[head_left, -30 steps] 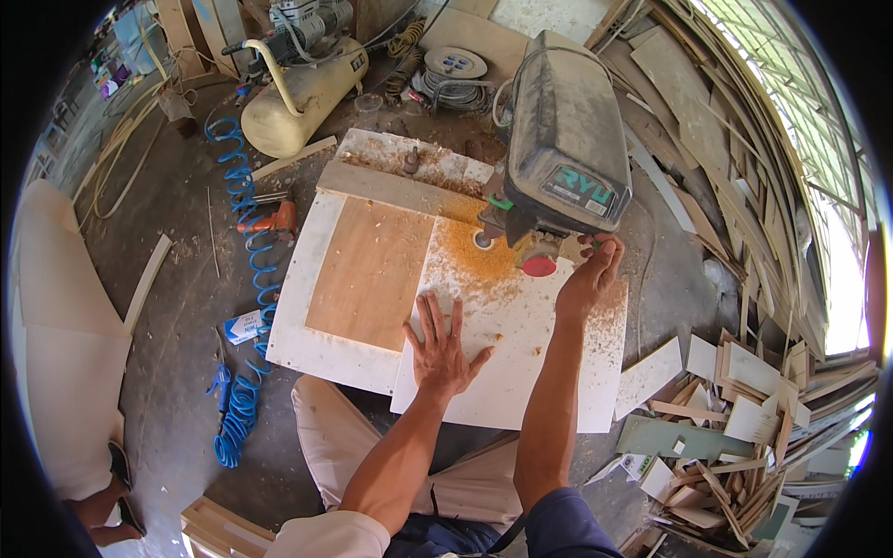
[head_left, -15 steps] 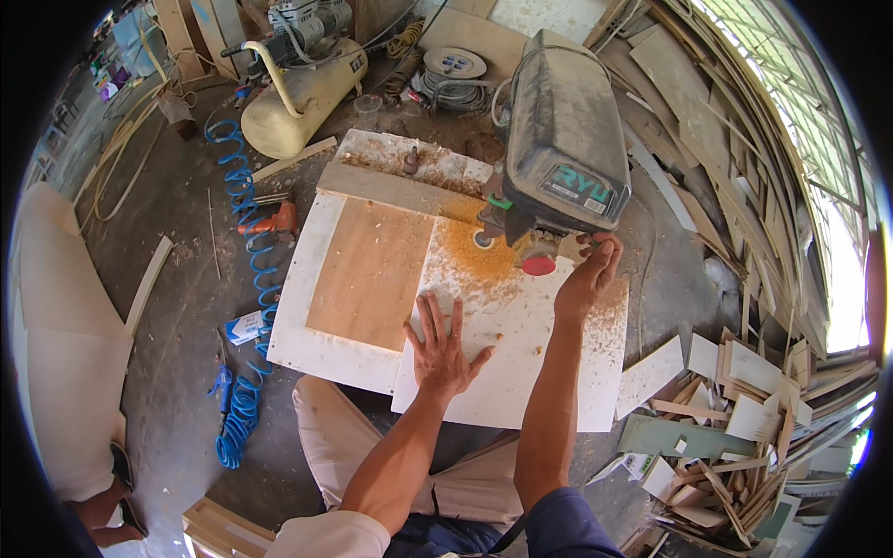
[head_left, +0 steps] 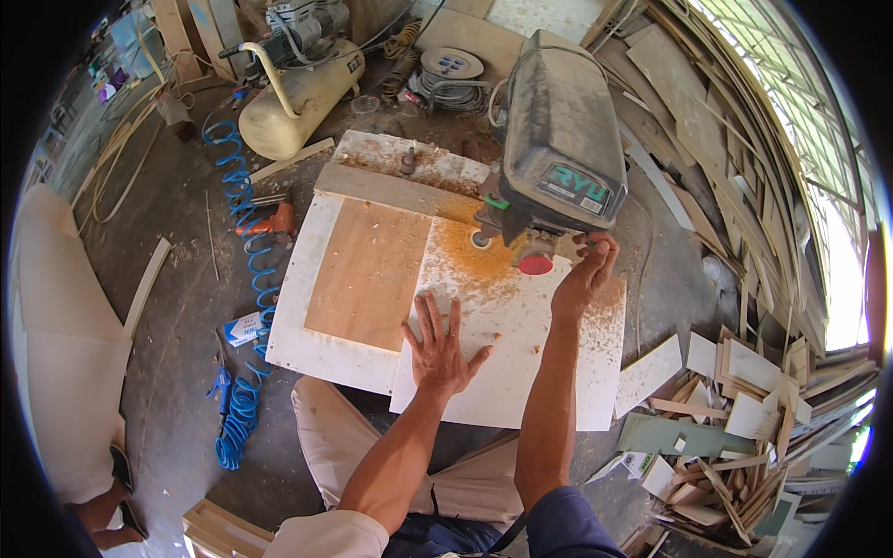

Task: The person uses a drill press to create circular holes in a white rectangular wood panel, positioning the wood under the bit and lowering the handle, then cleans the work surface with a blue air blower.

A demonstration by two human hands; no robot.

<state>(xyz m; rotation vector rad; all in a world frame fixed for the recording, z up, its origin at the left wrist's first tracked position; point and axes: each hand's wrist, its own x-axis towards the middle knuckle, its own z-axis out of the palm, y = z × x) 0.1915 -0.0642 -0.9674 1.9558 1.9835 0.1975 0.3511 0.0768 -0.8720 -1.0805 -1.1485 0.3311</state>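
Note:
My left hand (head_left: 437, 353) lies flat on a white panel (head_left: 484, 381), fingers spread. The panel rests on the work table under a drill press (head_left: 563, 130) with a dusty dark housing. At the right side of the press head, my right hand (head_left: 591, 270) has its fingers curled round the feed handle, which they mostly hide. A red round button cover (head_left: 535, 265) faces me below the housing. Beneath the head, orange-brown sawdust (head_left: 470, 251) lies around a round hole (head_left: 481, 240) in the panel. The bit itself is hard to make out.
A wooden fence strip (head_left: 391, 191) and a brown plywood piece (head_left: 367, 274) lie on the table. To the left are a coiled blue air hose (head_left: 246, 409), an orange drill (head_left: 274, 223) and an air compressor (head_left: 298, 102). Wood offcuts (head_left: 735, 409) are heaped at the right.

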